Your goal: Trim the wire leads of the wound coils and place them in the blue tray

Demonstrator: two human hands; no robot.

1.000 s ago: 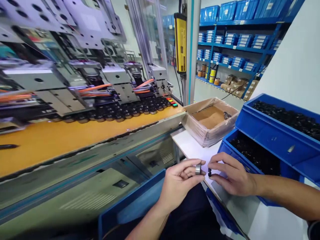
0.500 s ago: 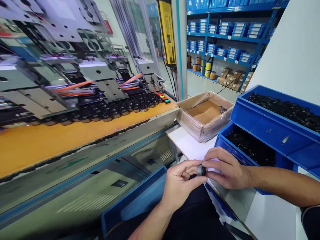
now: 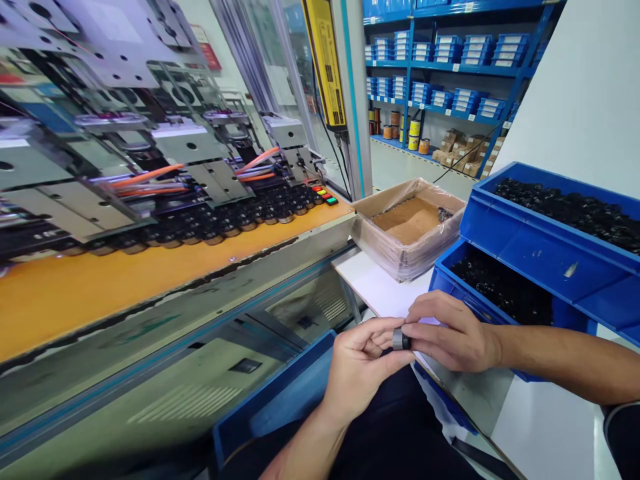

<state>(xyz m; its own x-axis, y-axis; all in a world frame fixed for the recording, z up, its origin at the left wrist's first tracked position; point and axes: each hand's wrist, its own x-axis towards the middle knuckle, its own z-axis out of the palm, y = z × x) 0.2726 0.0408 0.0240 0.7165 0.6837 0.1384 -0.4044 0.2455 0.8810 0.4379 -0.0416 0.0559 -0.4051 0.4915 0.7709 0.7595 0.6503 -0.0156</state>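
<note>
Metal ring (image 3: 397, 339) between left hand (image 3: 363, 360) and right hand (image 3: 453, 331), black plastic part (image 3: 407, 342) against its right face | left: thumb and fingers pinching ring | right: fingers narrow around black part | 2 blue bins (image 3: 540, 257) of black pieces (image 3: 565, 203) just beyond right hand | plastic-lined carton (image 3: 385, 252) on white table (image 3: 375, 283), farther | blue shelving (image 3: 490, 69) at back

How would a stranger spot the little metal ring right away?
Below the cardboard box in view, the left hand and right hand meet. Between them is the metal ring, its grey band unlike the black pieces heaped in the blue bins.
</note>
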